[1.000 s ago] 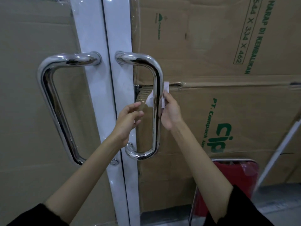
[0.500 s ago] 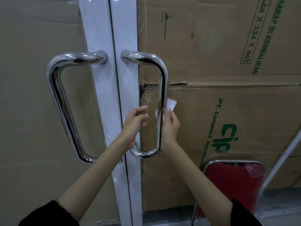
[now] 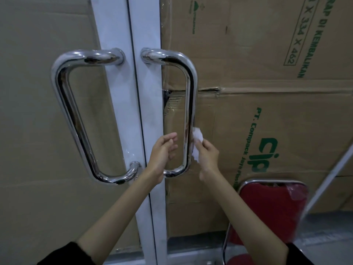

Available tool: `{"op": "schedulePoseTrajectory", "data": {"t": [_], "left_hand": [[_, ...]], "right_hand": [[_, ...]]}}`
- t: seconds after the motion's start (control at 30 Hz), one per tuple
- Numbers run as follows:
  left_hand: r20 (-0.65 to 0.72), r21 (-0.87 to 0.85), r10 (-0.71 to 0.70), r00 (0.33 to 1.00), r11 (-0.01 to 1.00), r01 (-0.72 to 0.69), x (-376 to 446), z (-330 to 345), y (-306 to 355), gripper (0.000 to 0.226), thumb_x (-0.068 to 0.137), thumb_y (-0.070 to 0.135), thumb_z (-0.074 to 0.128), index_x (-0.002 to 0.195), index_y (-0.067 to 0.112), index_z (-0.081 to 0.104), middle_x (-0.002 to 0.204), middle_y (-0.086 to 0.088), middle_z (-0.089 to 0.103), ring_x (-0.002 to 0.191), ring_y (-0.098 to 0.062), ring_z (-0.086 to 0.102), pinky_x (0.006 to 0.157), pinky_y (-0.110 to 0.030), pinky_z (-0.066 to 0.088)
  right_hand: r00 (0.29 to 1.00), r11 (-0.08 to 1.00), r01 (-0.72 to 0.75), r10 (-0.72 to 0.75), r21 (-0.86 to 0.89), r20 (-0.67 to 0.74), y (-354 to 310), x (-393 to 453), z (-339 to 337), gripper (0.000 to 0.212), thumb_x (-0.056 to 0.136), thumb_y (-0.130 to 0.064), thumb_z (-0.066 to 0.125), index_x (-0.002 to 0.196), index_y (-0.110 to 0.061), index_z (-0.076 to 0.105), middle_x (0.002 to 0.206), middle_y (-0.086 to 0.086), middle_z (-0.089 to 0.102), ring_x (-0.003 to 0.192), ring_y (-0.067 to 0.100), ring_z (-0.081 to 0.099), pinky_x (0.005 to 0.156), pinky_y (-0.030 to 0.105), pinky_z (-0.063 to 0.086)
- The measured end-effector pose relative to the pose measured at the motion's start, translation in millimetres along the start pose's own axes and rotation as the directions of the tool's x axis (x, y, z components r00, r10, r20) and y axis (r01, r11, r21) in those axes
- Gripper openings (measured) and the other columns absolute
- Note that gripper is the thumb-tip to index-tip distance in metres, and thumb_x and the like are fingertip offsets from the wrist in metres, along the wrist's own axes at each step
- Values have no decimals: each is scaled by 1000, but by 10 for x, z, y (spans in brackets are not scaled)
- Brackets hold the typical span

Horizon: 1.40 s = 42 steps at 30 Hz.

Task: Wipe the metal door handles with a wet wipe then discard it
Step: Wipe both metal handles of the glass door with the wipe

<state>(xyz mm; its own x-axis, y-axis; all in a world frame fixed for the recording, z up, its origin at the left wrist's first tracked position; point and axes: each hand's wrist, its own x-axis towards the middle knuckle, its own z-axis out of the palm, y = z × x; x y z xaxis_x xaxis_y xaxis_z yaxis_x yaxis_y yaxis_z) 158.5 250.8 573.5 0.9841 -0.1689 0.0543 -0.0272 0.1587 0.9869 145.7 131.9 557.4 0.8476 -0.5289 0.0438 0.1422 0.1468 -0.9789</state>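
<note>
Here the right hand [image 3: 207,155] presses a crumpled white wet wipe [image 3: 197,142] against the outer side of the right door handle [image 3: 191,111], low on its vertical bar. The fingers are closed together on the wipe, so that it stays bunched and gives a firm pad against the round metal. The left hand [image 3: 162,155] is inside the loop of this same handle, just beside the bar. Its fingers are curled and apart and hold nothing; whether they touch the bar I cannot tell. I think it waits there to steady the door or to take the wipe around the back of the bar.

The left door handle [image 3: 76,115] is on the other side of the white door frame [image 3: 133,111] from the right door handle, and no hand is near it. To my judgement the wiping is only partly done, because the bottom curve of the right door handle and the whole left one may need the wipe yet. A red chair [image 3: 267,211] stands below and to the right of the right door handle. No bin is in view.
</note>
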Motion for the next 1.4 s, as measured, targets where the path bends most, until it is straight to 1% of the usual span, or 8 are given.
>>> {"op": "schedulePoseTrajectory", "data": {"t": [0.17,0.27,0.57,0.7,0.83,1.0,1.23,1.4], "left_hand": [[101,80,-75,992,994,67,-75,-114,-191,30,97,38,44,119,25,59,125,4,59,109,-10,58,92,-28,48],[200,26,-126,972,992,123,-113,3,-202,41,94,47,45,112,16,66,97,0,69,86,-8,65,68,-19,50],[-75,-138,-16,997,990,5,44,0,-131,14,89,23,61,88,9,58,81,-7,66,67,-17,62,53,-23,51],[-373,-39,170,912,979,-199,360,-70,64,16,96,20,50,107,9,45,91,1,57,85,-17,57,71,-27,51],[-235,239,363,902,921,-309,380,233,111,20,100,22,38,118,14,44,97,-2,58,79,-12,55,63,-22,45],[-92,53,290,953,957,-286,36,471,-286,22,100,36,35,97,41,56,91,21,60,85,16,56,79,-14,43],[-161,15,289,944,957,-291,352,542,-504,51,89,51,53,131,22,54,125,-10,61,115,-23,57,94,-37,48],[-183,-190,123,975,969,-158,574,646,-461,68,79,72,39,123,24,60,127,-5,61,120,-20,56,107,-41,41]], "right_hand": [[995,1000,2,-2,-6,101,35,-73,-145,20,91,-15,59,79,2,57,77,10,46,75,20,42,69,34,36],[977,998,55,-56,13,204,-51,-147,-93,21,88,-10,63,94,10,64,79,22,63,76,21,59,74,37,50],[975,999,-21,14,30,220,-205,-165,-105,15,91,-13,59,101,-5,67,79,3,66,65,10,59,57,19,49],[987,996,-50,40,68,154,-316,-88,-203,18,95,-8,50,102,-4,66,77,1,64,64,9,55,57,19,43],[986,994,-64,48,94,162,-392,-74,-212,20,95,-8,48,104,-5,65,79,1,63,65,9,55,60,21,43],[988,994,-55,40,98,152,-405,-79,-308,19,95,-11,49,100,-11,68,82,1,66,70,10,60,63,21,47],[992,995,-62,52,84,111,-393,-89,-369,20,94,-12,50,103,-9,68,83,1,66,70,10,60,64,22,47],[982,995,-66,52,70,181,-378,-151,-314,23,94,-11,48,107,-5,67,85,5,64,70,11,59,63,22,46]]}}
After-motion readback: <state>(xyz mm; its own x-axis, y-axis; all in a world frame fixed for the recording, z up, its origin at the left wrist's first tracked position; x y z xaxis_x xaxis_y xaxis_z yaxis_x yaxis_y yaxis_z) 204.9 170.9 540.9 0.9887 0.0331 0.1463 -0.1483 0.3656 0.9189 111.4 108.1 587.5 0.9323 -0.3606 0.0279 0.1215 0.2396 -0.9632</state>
